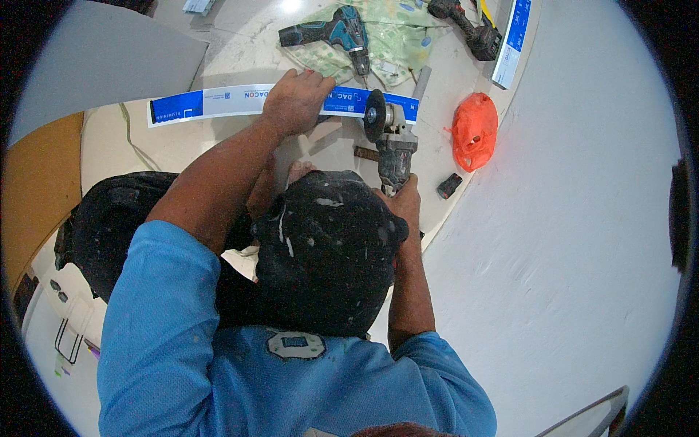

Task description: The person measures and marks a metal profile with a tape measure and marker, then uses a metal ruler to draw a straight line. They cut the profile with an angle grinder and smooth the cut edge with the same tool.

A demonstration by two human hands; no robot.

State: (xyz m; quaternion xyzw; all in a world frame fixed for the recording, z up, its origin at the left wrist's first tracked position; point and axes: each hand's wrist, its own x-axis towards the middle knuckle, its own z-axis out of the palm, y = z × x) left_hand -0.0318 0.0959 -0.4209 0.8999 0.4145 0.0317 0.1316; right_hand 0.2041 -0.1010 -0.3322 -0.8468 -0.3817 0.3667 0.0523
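A long flat strip (226, 104) with blue-and-white film lies crosswise before me. My left hand (295, 102) grips it near its middle, fingers over the far edge. Low to the right of my knee, my right hand (406, 198) is closed round the rear of a grey angle grinder (397, 154). The grinder's dark disc (375, 115) overlaps the right part of the strip; whether it touches or has cut in, I cannot tell. My raised knee (328, 247) in black, stained trousers hides part of the work area, and the toes of a bare foot (300, 172) show beyond it.
Beyond the strip, a teal-and-black drill (342, 33) rests on a green patterned cloth (408, 44). Farther right are a dark power tool (470, 29) and another blue-and-white strip (512, 44). A red-orange plastic bag (475, 135) and a black battery-like block (450, 186) lie right of the grinder.
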